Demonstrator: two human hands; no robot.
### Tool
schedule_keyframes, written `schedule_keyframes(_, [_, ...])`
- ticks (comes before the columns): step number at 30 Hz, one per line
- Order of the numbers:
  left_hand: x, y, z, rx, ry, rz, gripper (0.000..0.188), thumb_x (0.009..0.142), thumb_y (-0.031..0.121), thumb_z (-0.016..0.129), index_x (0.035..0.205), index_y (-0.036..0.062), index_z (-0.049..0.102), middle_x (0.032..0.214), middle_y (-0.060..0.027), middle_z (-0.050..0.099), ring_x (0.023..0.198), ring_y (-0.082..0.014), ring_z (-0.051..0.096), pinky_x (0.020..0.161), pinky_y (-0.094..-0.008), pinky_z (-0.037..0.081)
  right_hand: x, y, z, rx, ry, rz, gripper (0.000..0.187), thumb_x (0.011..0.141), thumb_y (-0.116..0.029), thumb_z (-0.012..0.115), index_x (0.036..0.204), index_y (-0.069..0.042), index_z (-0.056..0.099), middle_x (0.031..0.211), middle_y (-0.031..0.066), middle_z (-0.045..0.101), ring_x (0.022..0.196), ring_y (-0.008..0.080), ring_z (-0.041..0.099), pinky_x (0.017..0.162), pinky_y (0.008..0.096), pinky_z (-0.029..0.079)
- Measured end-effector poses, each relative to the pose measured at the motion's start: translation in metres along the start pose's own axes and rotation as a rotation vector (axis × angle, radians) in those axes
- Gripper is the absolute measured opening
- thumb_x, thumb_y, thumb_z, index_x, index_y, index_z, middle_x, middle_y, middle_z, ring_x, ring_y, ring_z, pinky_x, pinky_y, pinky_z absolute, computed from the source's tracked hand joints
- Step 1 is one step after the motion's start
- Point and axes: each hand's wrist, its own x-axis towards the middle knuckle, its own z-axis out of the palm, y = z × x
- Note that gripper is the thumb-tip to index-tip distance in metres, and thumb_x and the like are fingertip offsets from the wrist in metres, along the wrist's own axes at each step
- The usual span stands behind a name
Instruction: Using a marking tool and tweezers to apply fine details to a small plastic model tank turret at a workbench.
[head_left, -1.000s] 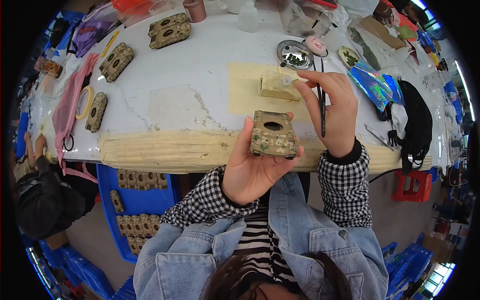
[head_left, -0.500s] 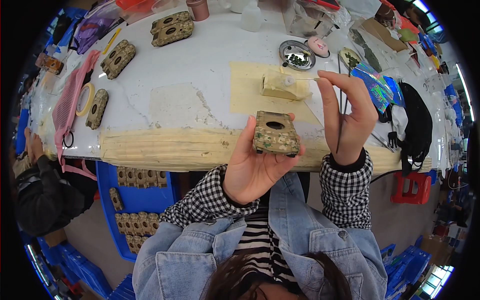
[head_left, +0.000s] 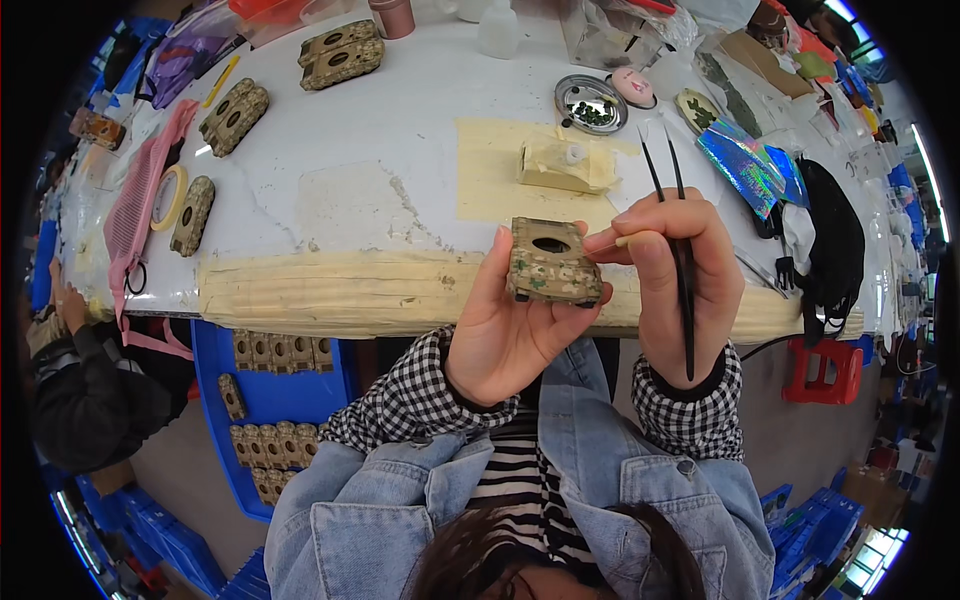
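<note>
A camouflage-painted model vehicle hull (head_left: 553, 272) with an oval hole in its top rests in my left hand (head_left: 508, 350), gripped between thumb and fingers. My right hand (head_left: 708, 265) pinches a thin pale stick (head_left: 622, 241) between thumb and forefinger, its end close to the hull's right side; whether it touches I cannot tell. Black tweezers (head_left: 686, 310) are also tucked in that hand, their points spread and facing away from me. Beyond the hull, a tape-wrapped block (head_left: 548, 178) with a small white round piece (head_left: 574, 154) on top stands on a yellowish sheet (head_left: 485, 195).
A round metal dish (head_left: 569, 90) with small green bits lies at the back, beside a pink oval case (head_left: 633, 86). More camouflage hulls (head_left: 342, 62) stand at the back left. Below the table edge, a blue tray (head_left: 285, 395) holds several hulls. A person sits at far left.
My right hand has come down and left from the taped block, bringing the stick to the hull. The tweezers have swung with it. My left hand has barely moved.
</note>
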Motion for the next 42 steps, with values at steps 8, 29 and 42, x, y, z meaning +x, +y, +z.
schedule_keyframes(8, [0.0003,-0.0006,0.0012,-0.012,-0.009,-0.001,0.061,0.094,0.051,0.031,0.129,0.0013,0.038,0.123,-0.017,0.048,0.116,-0.0293,0.048,0.094,-0.0367,0.049,0.0006,0.0013,-0.0026,-0.108,-0.009,-0.033,0.003,0.085,-0.002,0.06,0.087,-0.001,0.058,0.075,0.0045,0.055,0.062,0.0097,0.048,0.057,0.021,0.037])
schedule_keyframes(29, [0.0012,0.0025,0.0008,-0.014,-0.029,0.002,0.061,0.095,0.05,0.031,0.13,0.0013,0.038,0.123,-0.0189,0.048,0.115,-0.0307,0.049,0.094,-0.0379,0.049,0.003,-0.0029,0.0033,0.08,0.0,0.057,0.006,0.089,-0.004,0.056,0.09,0.002,0.054,0.078,0.0055,0.058,0.07,0.0094,0.055,0.065,0.0208,0.045])
schedule_keyframes(42, [0.0008,0.0035,0.0017,0.007,-0.018,-0.004,0.061,0.094,0.051,0.031,0.13,0.0019,0.038,0.123,-0.0173,0.048,0.116,-0.0297,0.049,0.094,-0.0363,0.049,0.0052,-0.0044,-0.0009,0.039,-0.072,0.076,0.007,0.09,-0.004,0.054,0.09,0.003,0.054,0.081,0.0073,0.058,0.072,0.0108,0.057,0.066,0.0216,0.047])
